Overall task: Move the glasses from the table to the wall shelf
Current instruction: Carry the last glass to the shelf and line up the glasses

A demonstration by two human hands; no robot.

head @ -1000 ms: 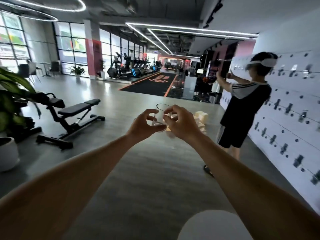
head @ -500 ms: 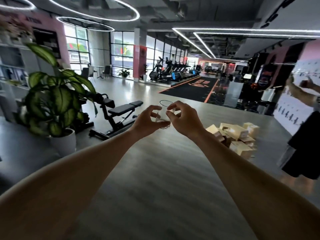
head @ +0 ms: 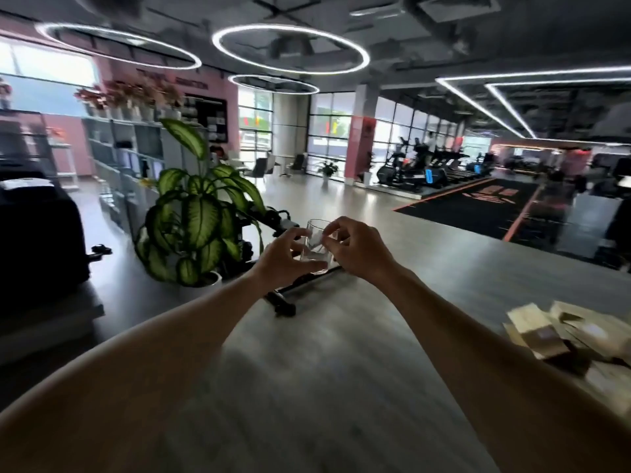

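Note:
A small clear drinking glass [head: 317, 245] is held upright in the air at arm's length, in the middle of the view. My left hand [head: 283, 259] grips it from the left with thumb and curled fingers. My right hand [head: 358, 250] pinches it from the right near the rim. A white shelf unit [head: 119, 148] with open compartments stands along the pink wall at the far left, with flower pots on top.
A large potted plant [head: 194, 213] in a white pot stands left of my hands, with a black weight bench [head: 283, 302] partly behind it. Tan cardboard boxes [head: 563, 336] lie on the grey floor at right. A dark bulky object [head: 37, 230] fills the left edge.
The view has swung to the left: the person and the white peg wall left the frame, the plant and the wall shelf came in. Both hands keep holding the glass.

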